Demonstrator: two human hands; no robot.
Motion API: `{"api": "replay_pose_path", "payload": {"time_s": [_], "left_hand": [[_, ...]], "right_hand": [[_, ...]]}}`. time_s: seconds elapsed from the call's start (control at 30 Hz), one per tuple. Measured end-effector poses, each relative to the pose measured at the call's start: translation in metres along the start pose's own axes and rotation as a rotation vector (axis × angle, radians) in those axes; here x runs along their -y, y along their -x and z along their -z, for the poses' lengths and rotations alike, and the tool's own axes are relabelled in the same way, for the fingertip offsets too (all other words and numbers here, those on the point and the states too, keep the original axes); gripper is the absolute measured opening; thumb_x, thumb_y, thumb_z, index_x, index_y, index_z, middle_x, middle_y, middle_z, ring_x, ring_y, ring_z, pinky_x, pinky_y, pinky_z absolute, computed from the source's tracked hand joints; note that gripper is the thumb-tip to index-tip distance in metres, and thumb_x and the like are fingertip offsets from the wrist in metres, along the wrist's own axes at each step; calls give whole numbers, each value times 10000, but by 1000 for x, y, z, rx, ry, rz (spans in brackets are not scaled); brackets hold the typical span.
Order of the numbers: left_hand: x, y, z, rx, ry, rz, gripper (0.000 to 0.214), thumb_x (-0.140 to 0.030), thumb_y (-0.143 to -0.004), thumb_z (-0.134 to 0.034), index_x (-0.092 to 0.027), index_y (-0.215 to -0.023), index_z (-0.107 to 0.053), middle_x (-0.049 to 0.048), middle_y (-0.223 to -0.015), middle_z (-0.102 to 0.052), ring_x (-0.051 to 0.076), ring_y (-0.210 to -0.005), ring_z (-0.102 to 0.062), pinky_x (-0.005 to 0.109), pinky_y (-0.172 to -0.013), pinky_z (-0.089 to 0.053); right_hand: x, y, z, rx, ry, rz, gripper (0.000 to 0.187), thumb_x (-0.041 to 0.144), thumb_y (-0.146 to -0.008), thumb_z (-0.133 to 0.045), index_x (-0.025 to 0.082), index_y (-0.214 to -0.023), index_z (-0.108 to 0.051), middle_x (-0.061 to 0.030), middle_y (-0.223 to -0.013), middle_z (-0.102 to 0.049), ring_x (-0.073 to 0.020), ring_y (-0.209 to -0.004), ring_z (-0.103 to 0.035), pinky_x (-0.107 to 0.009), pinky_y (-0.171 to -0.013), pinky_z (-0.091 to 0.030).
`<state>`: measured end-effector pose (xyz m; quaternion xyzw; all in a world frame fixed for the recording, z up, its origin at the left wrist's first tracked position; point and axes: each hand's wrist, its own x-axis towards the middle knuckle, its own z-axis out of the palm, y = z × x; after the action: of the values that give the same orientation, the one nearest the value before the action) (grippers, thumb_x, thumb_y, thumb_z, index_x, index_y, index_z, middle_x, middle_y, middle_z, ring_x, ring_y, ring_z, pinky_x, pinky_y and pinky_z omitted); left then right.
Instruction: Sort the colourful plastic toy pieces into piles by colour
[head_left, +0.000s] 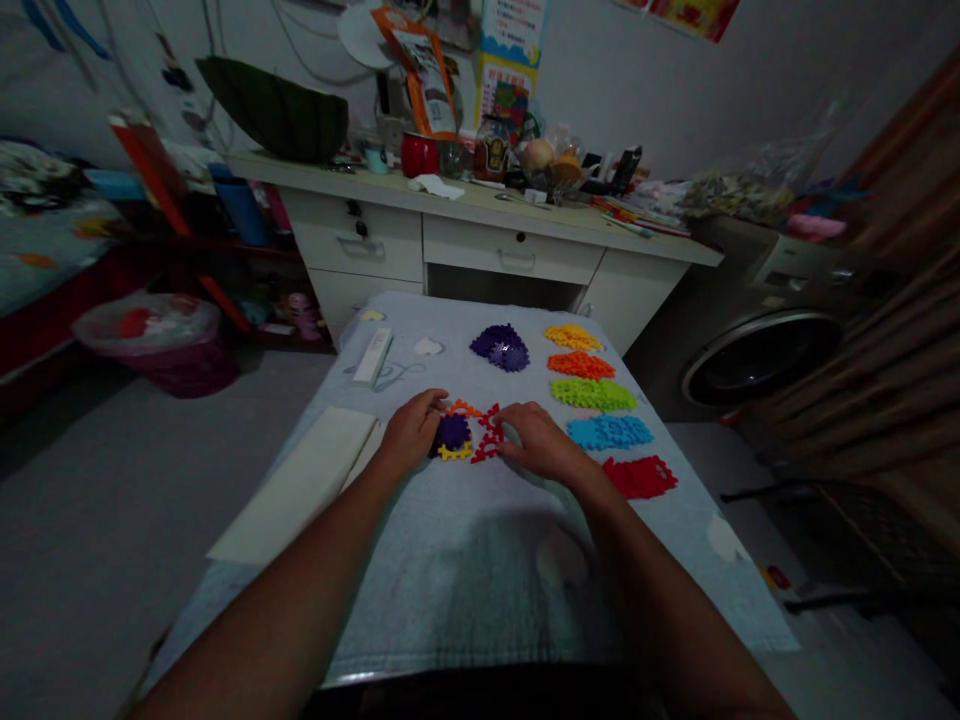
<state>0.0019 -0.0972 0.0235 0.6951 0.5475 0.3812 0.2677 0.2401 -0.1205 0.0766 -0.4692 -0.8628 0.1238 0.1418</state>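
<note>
A small joined cluster of plastic interlocking pieces, purple in the middle with orange, yellow and red pieces around it, lies on the light blue cloth. My left hand rests on its left side, fingers curled on the purple part. My right hand presses its fingertips on a red piece at the cluster's right edge. To the right sit sorted piles: purple, yellow, orange, green, blue and red.
A white slab lies on the cloth's left edge and a white remote-like bar farther back. Behind stand a cluttered white desk, a washing machine at right, and a bagged bin on the floor left.
</note>
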Motion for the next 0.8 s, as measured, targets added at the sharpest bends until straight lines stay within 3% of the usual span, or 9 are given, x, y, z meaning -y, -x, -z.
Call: {"api": "replay_pose_path", "payload": {"time_s": [0.1,0.23,0.47,0.6,0.7,0.8], "left_hand": [[3,-1,0,-42,39,23,442,-219,-795,-390,-204,-1178,-611,52,-1044,-707,210,-1008,-645,369,-946,-486],[6,-3,-1,-77,77,33,452,-210,-779,-387,-205,-1172,-612,49,-1032,-706,203,-995,-650,359,-930,-493],[4,-2,0,-71,95,51,442,-195,-783,-391,-204,-1169,-607,50,-1033,-704,204,-996,-651,359,-914,-499],[3,-2,0,-60,91,70,437,-192,-796,-387,-185,-1176,-604,63,-1049,-703,203,-970,-655,353,-887,-506],[4,-2,-2,-46,82,69,426,-196,-789,-420,-172,-1173,-604,70,-1049,-703,205,-952,-657,352,-879,-504],[4,-2,-3,-29,59,61,403,-196,-787,-444,-173,-1155,-608,68,-1040,-702,199,-921,-662,346,-871,-506]], "right_hand": [[22,-21,-20,-7,-52,75,410,227,-806,-676,191,-1208,-604,-97,-1200,-650,-244,-1080,-567,-396,-966,-396],[27,-39,-37,-13,-117,105,508,223,-794,-685,194,-1283,-551,-99,-1256,-622,-243,-1127,-537,-399,-991,-371],[27,-43,-36,-24,-192,115,259,166,-804,-649,183,-1062,-654,-61,-1055,-683,-197,-978,-585,-335,-927,-395],[18,-39,-27,-108,-337,-8,133,221,-852,-565,172,-932,-660,-20,-877,-661,-156,-812,-575,-272,-784,-414],[0,-36,-24,-190,-468,-155,163,279,-877,-491,178,-846,-615,18,-761,-601,-137,-709,-530,-246,-671,-387],[-22,-34,-24,-243,-549,-221,201,314,-882,-443,190,-760,-546,30,-717,-552,-138,-711,-512,-244,-660,-367]]}}
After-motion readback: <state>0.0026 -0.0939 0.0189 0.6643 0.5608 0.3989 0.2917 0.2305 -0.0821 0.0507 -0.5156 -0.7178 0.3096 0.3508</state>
